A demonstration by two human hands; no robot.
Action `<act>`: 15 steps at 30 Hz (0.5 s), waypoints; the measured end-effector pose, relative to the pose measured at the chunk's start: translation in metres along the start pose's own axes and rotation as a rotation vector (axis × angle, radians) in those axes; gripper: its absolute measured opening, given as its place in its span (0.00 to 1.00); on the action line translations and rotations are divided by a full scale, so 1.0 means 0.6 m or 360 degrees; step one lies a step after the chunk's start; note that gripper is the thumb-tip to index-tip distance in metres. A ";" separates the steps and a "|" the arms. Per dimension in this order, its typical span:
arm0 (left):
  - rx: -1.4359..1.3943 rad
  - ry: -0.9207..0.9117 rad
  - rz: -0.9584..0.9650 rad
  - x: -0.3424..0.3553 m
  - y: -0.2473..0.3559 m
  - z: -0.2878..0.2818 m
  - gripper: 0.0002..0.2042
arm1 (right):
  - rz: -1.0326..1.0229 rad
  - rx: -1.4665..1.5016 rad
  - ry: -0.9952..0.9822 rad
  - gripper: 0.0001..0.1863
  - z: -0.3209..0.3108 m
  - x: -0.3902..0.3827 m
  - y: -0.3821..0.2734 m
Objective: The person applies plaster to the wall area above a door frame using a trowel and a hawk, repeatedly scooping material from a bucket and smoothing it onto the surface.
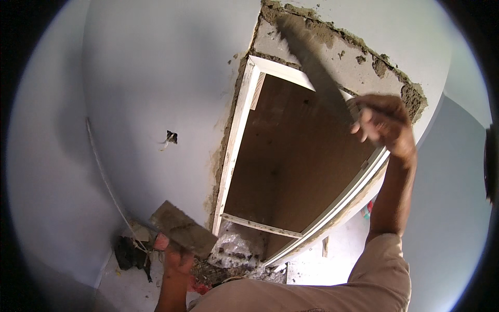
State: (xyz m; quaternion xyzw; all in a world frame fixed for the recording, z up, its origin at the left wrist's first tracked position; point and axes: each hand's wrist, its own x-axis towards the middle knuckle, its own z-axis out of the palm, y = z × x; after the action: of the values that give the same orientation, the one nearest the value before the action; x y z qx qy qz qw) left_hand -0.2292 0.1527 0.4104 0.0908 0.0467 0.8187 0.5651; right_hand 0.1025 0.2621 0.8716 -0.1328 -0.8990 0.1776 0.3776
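My raised right hand is closed around a trowel with a long dark blade, blurred by motion. Its far end reaches the rough mortar above the white door frame, and the blade crosses the frame's upper edge. Low on the left, my left hand grips a flat rectangular plastering float, tilted, with grey-brown mortar smeared on its face. The handle of the float is hidden. Patchy mortar borders the bare strip over the frame.
A brown panel fills much of the frame's opening. Crumpled clear plastic and rubble lie at its foot. Left of it, the grey wall has a small socket hole with wires. A pale cable hangs toward a dark bag.
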 end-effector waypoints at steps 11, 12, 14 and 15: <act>0.0017 0.0291 0.0138 -0.096 0.057 -0.051 0.19 | 0.0444 -0.0617 0.0275 0.17 -0.205 0.238 0.149; 0.0039 0.0295 0.0144 -0.102 0.055 -0.039 0.20 | 0.0355 -0.0566 0.0423 0.17 -0.204 0.242 0.149; 0.0071 0.0294 0.0153 -0.106 0.053 -0.033 0.20 | 0.0387 -0.0737 0.0492 0.17 -0.201 0.248 0.152; 0.0088 0.0284 0.0159 -0.108 0.054 -0.034 0.20 | 0.0418 -0.0888 0.0445 0.18 -0.201 0.250 0.159</act>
State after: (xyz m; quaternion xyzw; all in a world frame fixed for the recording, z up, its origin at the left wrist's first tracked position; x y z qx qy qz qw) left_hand -0.2409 0.0808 0.3902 0.0355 0.1149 0.8491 0.5144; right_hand 0.0979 0.4302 1.0048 -0.3687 -0.8278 -0.0480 0.4201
